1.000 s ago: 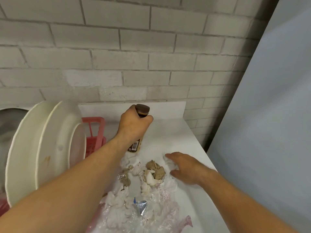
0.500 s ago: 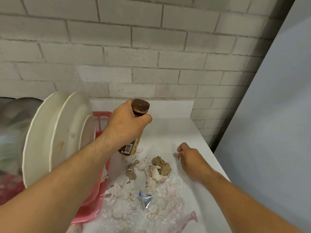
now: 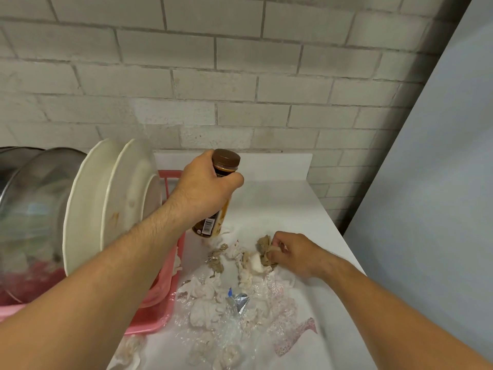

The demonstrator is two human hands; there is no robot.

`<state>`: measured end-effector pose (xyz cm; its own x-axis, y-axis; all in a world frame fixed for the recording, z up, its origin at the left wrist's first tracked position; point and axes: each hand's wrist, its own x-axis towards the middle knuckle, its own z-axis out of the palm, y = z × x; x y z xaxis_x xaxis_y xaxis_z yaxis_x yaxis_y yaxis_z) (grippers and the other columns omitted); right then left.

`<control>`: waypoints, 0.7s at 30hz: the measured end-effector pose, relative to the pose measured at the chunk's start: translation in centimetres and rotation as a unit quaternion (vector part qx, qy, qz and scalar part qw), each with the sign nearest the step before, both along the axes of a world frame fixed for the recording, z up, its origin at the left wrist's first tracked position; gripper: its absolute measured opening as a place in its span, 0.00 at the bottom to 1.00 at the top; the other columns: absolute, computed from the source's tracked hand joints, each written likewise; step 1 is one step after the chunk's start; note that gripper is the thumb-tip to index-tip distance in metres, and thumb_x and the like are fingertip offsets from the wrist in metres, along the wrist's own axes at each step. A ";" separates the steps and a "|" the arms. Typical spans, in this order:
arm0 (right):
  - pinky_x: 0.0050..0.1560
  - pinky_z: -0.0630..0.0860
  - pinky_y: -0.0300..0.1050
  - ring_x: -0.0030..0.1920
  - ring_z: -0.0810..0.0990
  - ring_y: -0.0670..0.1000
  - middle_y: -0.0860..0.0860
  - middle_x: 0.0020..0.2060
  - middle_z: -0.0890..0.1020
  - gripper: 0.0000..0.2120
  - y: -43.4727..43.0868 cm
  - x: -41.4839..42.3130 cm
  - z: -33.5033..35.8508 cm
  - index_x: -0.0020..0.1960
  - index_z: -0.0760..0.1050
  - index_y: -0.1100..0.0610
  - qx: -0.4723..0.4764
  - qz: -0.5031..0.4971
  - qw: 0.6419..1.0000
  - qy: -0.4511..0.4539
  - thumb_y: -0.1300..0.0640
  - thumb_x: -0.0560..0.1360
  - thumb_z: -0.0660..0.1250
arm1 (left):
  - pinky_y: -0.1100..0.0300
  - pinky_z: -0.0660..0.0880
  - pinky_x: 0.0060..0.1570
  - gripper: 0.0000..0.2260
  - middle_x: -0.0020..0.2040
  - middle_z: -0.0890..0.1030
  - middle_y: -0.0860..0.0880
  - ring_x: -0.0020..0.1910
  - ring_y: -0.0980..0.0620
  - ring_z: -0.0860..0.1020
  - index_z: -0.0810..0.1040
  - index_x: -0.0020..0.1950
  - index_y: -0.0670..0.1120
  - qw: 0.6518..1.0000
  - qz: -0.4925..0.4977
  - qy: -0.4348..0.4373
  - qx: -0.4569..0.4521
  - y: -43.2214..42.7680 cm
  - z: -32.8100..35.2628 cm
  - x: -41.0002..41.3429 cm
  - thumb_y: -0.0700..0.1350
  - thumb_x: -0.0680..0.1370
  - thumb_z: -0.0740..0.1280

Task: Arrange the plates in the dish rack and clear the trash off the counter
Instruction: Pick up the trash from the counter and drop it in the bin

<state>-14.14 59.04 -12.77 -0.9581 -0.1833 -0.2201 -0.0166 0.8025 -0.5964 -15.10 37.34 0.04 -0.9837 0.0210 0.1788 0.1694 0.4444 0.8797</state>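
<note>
Counter: the white laminate counter [image 3: 288, 209] is seen running away from the camera to a grey brick wall; the trash is spread along its near and middle part.
Rack: a pink plastic dish rack [image 3: 165, 287] is set at the counter's left edge, touching the litter; three cream round plates [image 3: 88, 209] are stood on edge in it, with a steel bowl [image 3: 29, 204] behind them to the left.
Trash spread: a loose heap of crumpled white tissues and clear plastic film [image 3: 229, 311] is laid between the rack and the right forearm, a small foil sachet [image 3: 238, 302] lying in its middle.
Left hand: the left hand [image 3: 205, 193] is wrapped tightly round a brown plastic bottle with a brown cap [image 3: 217, 204], which is lifted off the counter and tilted, cap away from the camera, long axis running roughly front to back.
Right hand: the right hand [image 3: 296, 253] is curled, its fingertips pinched on a brown-stained wad of tissue [image 3: 264, 249] at the heap's far end.
Deciding relation: the wad is held just left of the right hand, while the rest of the heap lies nearer the camera, below both hands; the right hand is judged the nearer one for gathering it.
Doubt: whether the wad is lifted or merely pressed cannot be told, the fingers hiding its underside.
</note>
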 end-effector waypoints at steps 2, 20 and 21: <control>0.34 0.68 0.40 0.34 0.69 0.46 0.48 0.36 0.75 0.08 0.2 -0.2 1.1 0.42 0.68 0.54 -0.014 -0.010 1.000 0.007 0.52 0.75 0.66 | 0.55 0.76 0.46 0.10 0.44 0.80 0.52 0.45 0.52 0.79 0.74 0.52 0.54 1.000 0.001 0.000 -0.002 0.0 0.1 -0.1 0.49 0.72 0.71; 0.35 0.81 0.51 0.29 0.76 0.51 0.55 0.32 0.79 0.22 -0.1 0.7 5.9 0.36 0.81 0.58 -0.243 -0.217 0.942 0.077 0.72 0.71 0.50 | 0.59 0.73 0.41 0.11 0.44 0.80 0.51 0.45 0.52 0.79 0.74 0.53 0.52 1.000 -0.010 0.015 0.012 -0.2 1.3 0.8 0.48 0.73 0.71; 0.34 0.78 0.49 0.29 0.75 0.52 0.55 0.31 0.78 0.21 -0.1 1.0 5.9 0.35 0.81 0.59 -0.257 -0.236 0.934 0.071 0.71 0.70 0.51 | 0.59 0.73 0.41 0.10 0.44 0.80 0.51 0.44 0.52 0.79 0.74 0.53 0.52 1.000 -0.011 0.016 0.013 -0.2 1.4 1.0 0.48 0.73 0.71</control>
<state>-13.17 58.96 -6.86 -0.9719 0.2201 -0.0834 0.1581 0.3479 -0.9241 -14.14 37.14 1.42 -0.9769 0.0368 0.2103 0.2062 0.4181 0.8847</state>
